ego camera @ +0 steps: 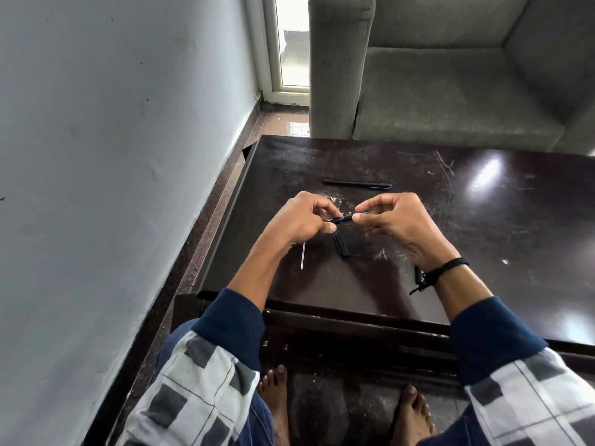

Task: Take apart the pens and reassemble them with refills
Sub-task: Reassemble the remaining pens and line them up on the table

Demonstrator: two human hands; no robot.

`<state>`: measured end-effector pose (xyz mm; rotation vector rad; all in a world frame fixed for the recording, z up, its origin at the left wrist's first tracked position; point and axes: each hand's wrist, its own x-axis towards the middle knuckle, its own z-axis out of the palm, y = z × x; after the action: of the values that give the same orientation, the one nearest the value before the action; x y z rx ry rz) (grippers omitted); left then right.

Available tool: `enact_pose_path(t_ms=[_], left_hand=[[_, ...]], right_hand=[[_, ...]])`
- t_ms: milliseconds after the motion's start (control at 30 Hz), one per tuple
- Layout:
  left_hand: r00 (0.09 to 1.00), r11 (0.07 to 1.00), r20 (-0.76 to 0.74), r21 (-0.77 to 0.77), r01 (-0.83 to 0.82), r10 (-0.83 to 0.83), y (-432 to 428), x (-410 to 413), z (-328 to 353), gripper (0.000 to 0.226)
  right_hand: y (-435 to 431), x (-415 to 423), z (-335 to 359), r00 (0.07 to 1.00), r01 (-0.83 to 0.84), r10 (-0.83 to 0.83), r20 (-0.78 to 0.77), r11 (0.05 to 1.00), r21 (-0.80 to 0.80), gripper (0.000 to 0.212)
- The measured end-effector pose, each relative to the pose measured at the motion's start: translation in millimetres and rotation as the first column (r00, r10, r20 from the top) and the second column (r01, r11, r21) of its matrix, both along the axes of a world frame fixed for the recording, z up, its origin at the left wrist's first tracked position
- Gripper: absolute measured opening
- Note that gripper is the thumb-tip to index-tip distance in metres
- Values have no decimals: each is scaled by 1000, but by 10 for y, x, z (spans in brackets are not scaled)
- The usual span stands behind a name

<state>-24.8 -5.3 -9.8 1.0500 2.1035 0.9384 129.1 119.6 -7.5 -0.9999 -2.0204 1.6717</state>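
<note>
Above the dark table, my left hand and my right hand pinch the two ends of a short dark blue pen piece. A thin pale refill sticks down below my left hand; I cannot tell whether the hand holds it or it lies on the table. A black pen cap lies on the table just under the hands. A whole dark pen lies farther back. Another black pen part shows beside my right wrist, partly hidden.
A grey sofa stands behind the table. A pale wall runs close along the left, with a strip of floor between it and the table's left edge. My bare feet rest on the floor under the table's front edge.
</note>
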Motion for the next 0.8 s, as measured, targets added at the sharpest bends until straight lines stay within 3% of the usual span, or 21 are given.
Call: enact_pose_path(t_ms=[100,400,567,800], left_hand=[[1000,1000,-3,-1,2,-2,2,8,2,23],[1000,1000,1,-7,2,-2,-6,-1,12,23],[1000,1000,-3,-4,3,-3,-5,0,12,22],[1000,1000,1,0,7,-7,-1,-14,-8,23]], right_hand=[[5,-5,-17,1000,6,-6,6,1000,4,12],[-22,-5,15,1000,-15,14,-24,1000,-11,21],[-20,-17,-5,1000,-8,8,0,1000,2,12],[-57,-16,12,1000,9,-9,-10,1000,16,22]])
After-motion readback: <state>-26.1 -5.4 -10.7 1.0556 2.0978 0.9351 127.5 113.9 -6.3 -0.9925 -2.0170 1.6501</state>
